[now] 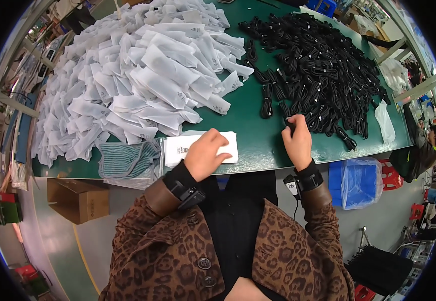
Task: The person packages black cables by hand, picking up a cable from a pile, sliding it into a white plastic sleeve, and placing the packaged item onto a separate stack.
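A flat stack of white pouches (pixel 232 148) lies at the table's near edge. My left hand (pixel 205 154) rests on top of it, thumb and fingers apart. To the right, my right hand (pixel 299 143) is closed on a coiled black cable (pixel 285 109) at the near side of a large heap of black cables (pixel 323 70). The fingers hide part of the held coil. A big pile of white pouches (pixel 143 65), many looking filled, covers the table's left half.
Beside the stack lies a striped teal cloth (pixel 128 159) with clear plastic. A single white pouch (pixel 384 123) sits right of the cables on the green table (pixel 258 145). Below the edge stand a cardboard box (pixel 77 200) at left and a lined blue bin (pixel 354 183) at right.
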{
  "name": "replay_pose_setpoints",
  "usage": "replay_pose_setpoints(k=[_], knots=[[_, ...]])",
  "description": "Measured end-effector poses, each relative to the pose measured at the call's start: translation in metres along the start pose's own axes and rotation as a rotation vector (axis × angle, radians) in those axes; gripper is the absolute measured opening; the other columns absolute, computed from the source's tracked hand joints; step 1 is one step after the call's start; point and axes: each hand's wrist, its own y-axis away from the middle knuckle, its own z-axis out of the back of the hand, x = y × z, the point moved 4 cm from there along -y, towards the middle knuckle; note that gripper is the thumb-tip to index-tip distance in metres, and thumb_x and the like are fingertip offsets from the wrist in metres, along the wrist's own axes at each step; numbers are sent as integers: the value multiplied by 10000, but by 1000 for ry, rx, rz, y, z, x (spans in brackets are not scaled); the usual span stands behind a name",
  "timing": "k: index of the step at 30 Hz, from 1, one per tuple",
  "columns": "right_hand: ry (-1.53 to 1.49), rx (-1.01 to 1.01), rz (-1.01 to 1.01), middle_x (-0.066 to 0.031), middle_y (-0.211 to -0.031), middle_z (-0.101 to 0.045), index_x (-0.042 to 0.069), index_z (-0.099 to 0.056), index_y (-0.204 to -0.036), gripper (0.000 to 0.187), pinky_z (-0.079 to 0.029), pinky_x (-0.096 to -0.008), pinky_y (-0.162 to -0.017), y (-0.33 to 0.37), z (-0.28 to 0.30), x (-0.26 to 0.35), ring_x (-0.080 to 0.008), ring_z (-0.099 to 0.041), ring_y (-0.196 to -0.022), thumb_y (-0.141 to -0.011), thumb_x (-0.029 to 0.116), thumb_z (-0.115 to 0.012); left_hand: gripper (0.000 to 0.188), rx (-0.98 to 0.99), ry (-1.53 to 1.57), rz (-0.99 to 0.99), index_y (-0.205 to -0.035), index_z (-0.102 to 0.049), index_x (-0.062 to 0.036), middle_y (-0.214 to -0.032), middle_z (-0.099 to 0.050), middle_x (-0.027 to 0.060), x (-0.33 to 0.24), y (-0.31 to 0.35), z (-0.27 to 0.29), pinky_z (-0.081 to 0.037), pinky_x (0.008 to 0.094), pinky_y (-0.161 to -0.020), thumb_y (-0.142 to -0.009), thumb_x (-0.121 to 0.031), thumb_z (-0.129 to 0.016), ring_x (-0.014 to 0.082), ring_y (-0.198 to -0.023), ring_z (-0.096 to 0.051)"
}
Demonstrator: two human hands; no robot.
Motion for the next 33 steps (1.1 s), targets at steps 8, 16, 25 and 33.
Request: replay_pose_setpoints(k=[8,16,25,33], knots=[[-355,21,55,-156,-918,-611,14,-512,-1053,233,-500,-362,-679,37,2,47,-310,-620,-746,-874,-7,-660,117,-77,-118,-40,-892,-621,-27,-868,-578,93,3,1,-17,-488,370,-709,-836,-83,-707,308,-805,-601],[-267,144,376,-146,-930,-625,13,-542,-1161,386,-515,-378,-656,46,4,70,-326,-640,-774,-819,-5,-722,95,-89,205,140,-871,-586,-21,-831,-578,102,0,1,-8,-472,369,-662,-853,-45,-676,296,-740,-599],[-97,201,584,-118,-925,-618,38,-566,-1194,463,-526,-390,-673,51,9,73,-309,-644,-797,-771,12,-752,82,-86,389,182,-897,-580,-5,-820,-552,82,5,1,-3,-457,276,-678,-857,16,-648,185,-718,-542],[-543,502,86,-107,-930,-620,14,-579,-1179,336,-529,-334,-721,44,-8,61,-256,-655,-796,-863,38,-692,95,-42,329,37,-901,-580,-28,-891,-557,101,-3,-2,-3,-471,355,-706,-840,5,-647,286,-770,-566]])
